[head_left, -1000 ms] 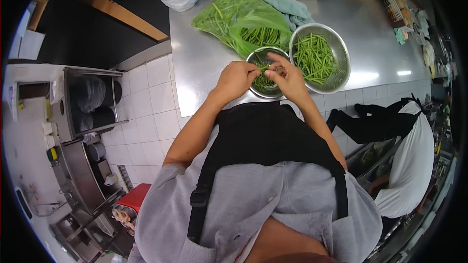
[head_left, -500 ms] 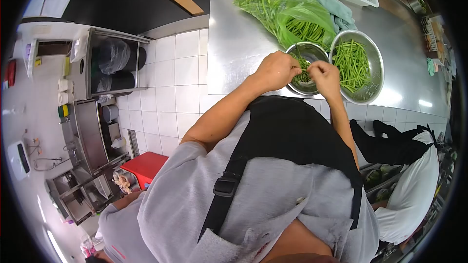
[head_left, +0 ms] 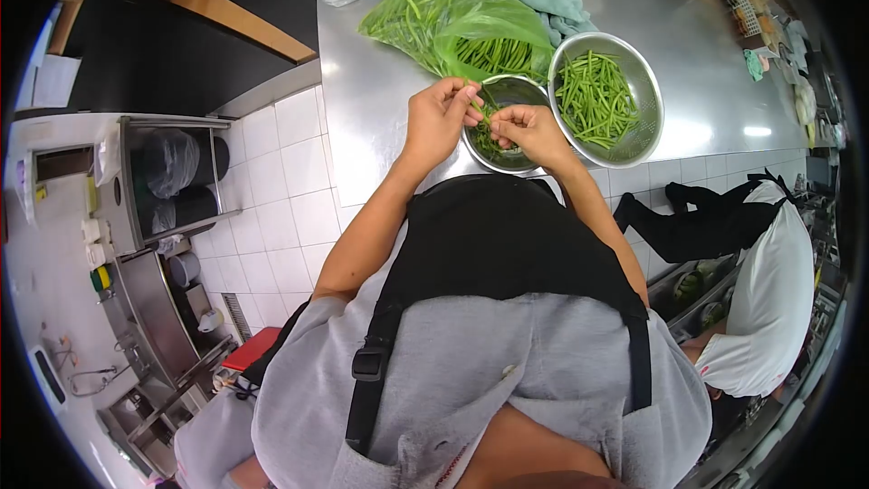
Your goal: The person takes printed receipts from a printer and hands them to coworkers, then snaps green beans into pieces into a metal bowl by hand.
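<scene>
Pinching beans (head_left: 487,114) at upper centre, over bowl (head_left: 522,91) | left hand (head_left: 439,123), right hand (head_left: 537,134): fingertips closed on them | vs half a second ago: both hands shifted leftward across bowl | judged: bean handling mid-way

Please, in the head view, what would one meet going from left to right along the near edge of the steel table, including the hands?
Left hand → right hand → perforated colander with green beans. The small bowl overlaps the hands, so it is left out.
</scene>
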A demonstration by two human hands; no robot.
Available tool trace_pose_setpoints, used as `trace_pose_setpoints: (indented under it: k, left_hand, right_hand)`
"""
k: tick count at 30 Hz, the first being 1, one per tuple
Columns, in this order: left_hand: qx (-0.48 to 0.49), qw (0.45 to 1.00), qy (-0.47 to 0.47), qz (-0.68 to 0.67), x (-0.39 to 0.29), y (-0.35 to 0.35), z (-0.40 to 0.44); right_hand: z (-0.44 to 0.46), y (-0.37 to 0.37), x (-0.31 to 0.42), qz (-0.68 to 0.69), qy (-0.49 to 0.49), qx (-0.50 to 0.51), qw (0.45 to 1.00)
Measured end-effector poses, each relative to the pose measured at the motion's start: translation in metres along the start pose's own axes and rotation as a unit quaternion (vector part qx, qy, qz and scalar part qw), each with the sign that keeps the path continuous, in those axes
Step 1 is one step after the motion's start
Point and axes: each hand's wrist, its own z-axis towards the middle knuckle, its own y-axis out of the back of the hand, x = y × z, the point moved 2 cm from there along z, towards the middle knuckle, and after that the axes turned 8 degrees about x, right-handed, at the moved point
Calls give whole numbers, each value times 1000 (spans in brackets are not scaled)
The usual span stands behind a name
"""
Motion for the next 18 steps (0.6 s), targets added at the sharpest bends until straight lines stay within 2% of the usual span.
trace_pose_setpoints:
  k: [1, 4, 6, 7, 10, 11, 14, 15, 17, 18]
  left_hand:
    - [-2, 1000, -12, -4, 1, -1, 1]
    - [-22, 999, -38, -5, 1, -4, -2]
    - [-47, 998, -46, 6, -11, -9, -9]
    - [-36, 998, -44, 35, -14, -8, -7]
    - [-23, 995, -41, 86, -15, -1, -6]
    - [-28, 995, -48, 80, -9, 0, -2]
    - [-30, 997, -55, 56, 5, 0, 14]
    - [-27, 997, -54, 48, 8, 1, 17]
    - [-63, 988, -69, 121, 9, 6, 20]
    - [-85, 981, -77, 155, 8, 10, 24]
  right_hand:
    - [0, 2, -3, 3, 1, 2, 1000]
    - [3, 12, -11, 61, -26, -110, 992]
    - [1, 14, -7, -149, 11, -152, 977]
    - [2, 14, -2, -253, 31, -172, 952]
    - [14, 19, 26, -398, 165, -230, 873]
    - [27, 24, 32, -401, 154, -233, 872]
    - [84, 35, 40, -552, -73, -220, 801]
    - [98, 38, 34, -565, -52, -240, 788]
    - [119, 42, 25, -592, -8, -279, 756]
    - [122, 49, 27, -516, 9, -278, 810]
